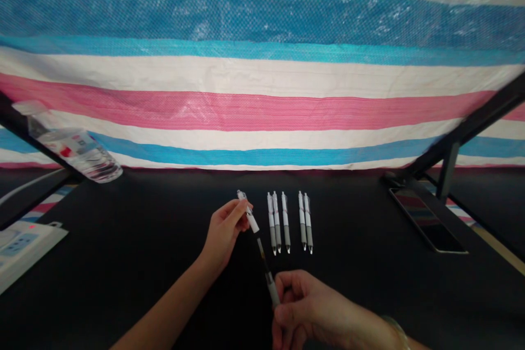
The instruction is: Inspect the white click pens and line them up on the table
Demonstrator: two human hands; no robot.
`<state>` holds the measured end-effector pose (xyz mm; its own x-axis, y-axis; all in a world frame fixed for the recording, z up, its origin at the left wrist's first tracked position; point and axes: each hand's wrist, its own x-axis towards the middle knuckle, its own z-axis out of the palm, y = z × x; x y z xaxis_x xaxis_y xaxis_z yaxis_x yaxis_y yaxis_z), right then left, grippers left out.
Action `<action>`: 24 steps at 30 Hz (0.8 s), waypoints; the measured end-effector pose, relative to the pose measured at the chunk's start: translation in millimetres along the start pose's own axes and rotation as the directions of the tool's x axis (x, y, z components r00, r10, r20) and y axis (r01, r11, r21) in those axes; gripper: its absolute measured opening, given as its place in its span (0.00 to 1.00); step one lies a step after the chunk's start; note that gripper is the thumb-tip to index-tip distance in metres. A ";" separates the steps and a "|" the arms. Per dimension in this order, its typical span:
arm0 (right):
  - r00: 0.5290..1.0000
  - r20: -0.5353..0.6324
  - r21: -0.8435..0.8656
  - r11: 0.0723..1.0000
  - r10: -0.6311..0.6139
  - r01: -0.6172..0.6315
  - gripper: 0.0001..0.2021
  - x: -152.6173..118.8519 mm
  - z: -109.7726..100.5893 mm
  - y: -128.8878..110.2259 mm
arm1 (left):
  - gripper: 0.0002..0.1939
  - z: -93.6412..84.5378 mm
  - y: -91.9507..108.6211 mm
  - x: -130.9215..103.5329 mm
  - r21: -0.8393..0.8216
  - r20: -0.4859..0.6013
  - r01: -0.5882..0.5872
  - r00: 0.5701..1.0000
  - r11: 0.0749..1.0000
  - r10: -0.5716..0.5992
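Note:
My left hand [226, 229] pinches the white upper barrel [252, 222] of a pen, its clicker end pointing up and away. Lower and to the right, my right hand [296, 306] grips the pen's grey lower part [272, 291]. A thin, partly clear refill [261, 250] shows between the two parts, which are apart. Beyond my right hand, several white pens with grey grips lie side by side, tips toward me: a group of three [276, 221] and, to its right, a pair [304, 221].
On the black table [348, 279], a phone [426, 220] lies at the right near a black metal stand [449, 169]. A clear bottle [84, 153] leans at the far left, above a white device [27, 249]. Striped sheeting [262, 112] hangs behind.

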<state>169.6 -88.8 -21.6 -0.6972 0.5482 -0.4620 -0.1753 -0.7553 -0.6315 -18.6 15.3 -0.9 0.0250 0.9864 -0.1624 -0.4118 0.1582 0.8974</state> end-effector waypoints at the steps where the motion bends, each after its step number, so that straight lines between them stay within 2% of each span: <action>1: 1.000 0.000 -0.001 1.000 -0.001 0.001 0.22 -0.1 0.4 -0.1 | 0.15 -0.9 0.9 1.3 -0.015 -0.011 -0.001 1.000 1.000 0.001; 9: 1.000 0.015 0.000 1.000 -0.008 0.008 0.23 1.7 -1.7 -0.6 | 0.16 2.3 -1.9 -1.0 -0.034 0.017 0.050 0.999 0.998 -0.049; 14: 1.000 -0.001 0.055 0.998 -0.029 0.030 0.24 1.9 0.0 -1.9 | 0.18 9.7 -6.8 -11.8 0.078 0.114 0.084 0.989 0.993 -0.092; 19: 0.996 -0.047 0.065 0.994 -0.081 0.084 0.23 3.2 1.0 -4.0 | 0.18 13.6 -5.5 -21.1 0.255 0.229 0.016 0.970 0.967 -0.077; 24: 0.991 -0.072 0.072 0.990 -0.116 0.122 0.21 3.6 -1.1 -3.2 | 0.18 13.1 -5.2 -23.7 0.252 0.249 -0.006 0.967 0.968 -0.058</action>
<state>168.4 -84.0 -22.0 -0.6198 0.6570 -0.4292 -0.3081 -0.7067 -0.6369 -5.1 -8.3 3.6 0.2749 0.9555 -0.1074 -0.1690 0.1579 0.9729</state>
